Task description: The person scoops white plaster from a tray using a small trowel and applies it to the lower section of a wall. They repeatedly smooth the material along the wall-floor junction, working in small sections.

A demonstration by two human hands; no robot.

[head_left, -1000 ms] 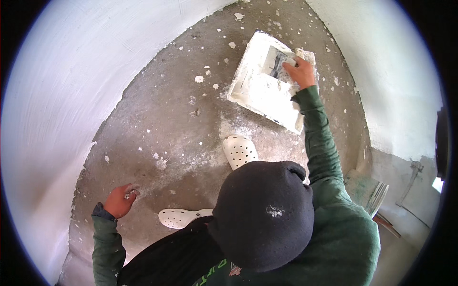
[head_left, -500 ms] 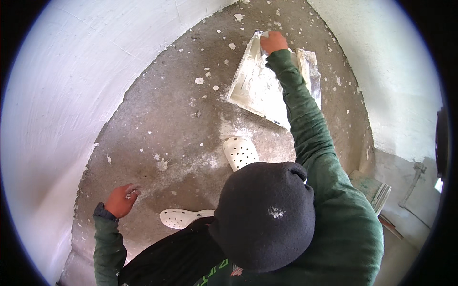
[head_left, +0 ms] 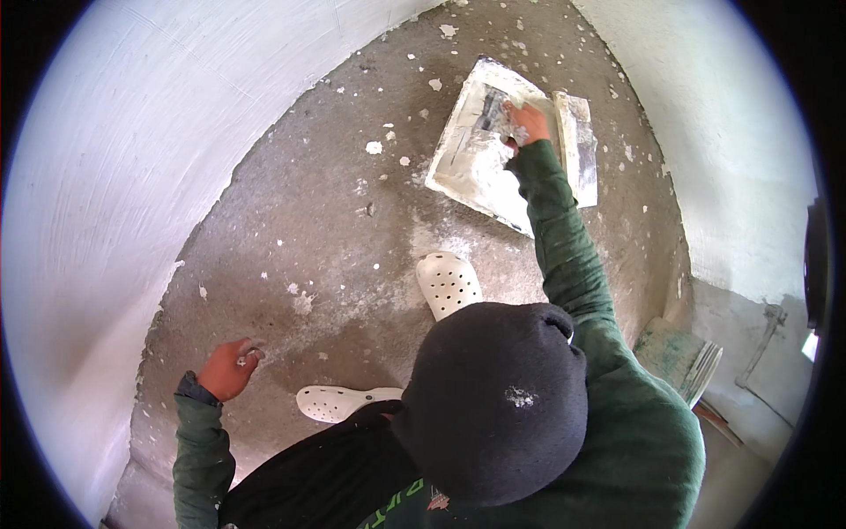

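My right hand (head_left: 530, 125) is over a shallow tray (head_left: 451, 183) coated in white plaster, near its far right part. Its fingers are curled closed and smeared white; what they grip is hidden. Beside them a dark grey rectangular patch (head_left: 493, 109) shows amid the white; whether it is a blade or bare tray bottom I cannot tell. My left hand (head_left: 227, 370) hangs low at the left, above the floor, touching nothing visible. Its fingers are loosely curved, with a gap to the thumb and white smears on them.
A white-smeared strip (head_left: 579, 152) lies along the tray's right side. White walls (head_left: 115, 167) curve in from left and right. White plaster spots dot the brown floor (head_left: 344, 238). My white perforated clogs (head_left: 448, 280) stand near the tray. Stacked boards (head_left: 677, 357) lean at the right.
My right hand has moved from the tray's far left corner toward me and rightward across it. The dark grey patch shows more clearly now. My left hand has barely moved.
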